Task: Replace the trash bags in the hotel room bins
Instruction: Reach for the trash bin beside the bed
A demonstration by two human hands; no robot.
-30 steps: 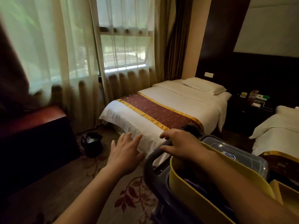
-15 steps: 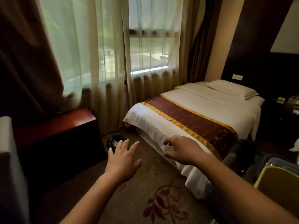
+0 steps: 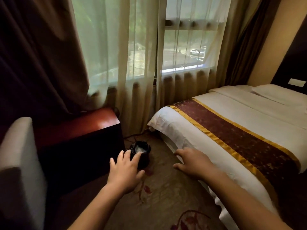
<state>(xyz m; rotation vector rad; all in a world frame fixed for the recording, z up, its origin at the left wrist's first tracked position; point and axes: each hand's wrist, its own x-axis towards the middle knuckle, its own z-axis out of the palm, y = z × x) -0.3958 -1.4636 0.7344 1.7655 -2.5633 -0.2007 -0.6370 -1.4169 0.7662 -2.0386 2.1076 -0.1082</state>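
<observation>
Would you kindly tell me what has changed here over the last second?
The right hand let go of the cart handle and now reaches forward, open, beside the bed. The person moved closer to the bin; the cart has left the view. The left hand stays open, stretched toward the bin, which stays on the floor by the cabinet.

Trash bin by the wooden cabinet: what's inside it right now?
A black bag lines the trash bin, with pale crumpled rubbish on top. Anything beneath that is hidden, and the left hand covers part of the near rim.
</observation>
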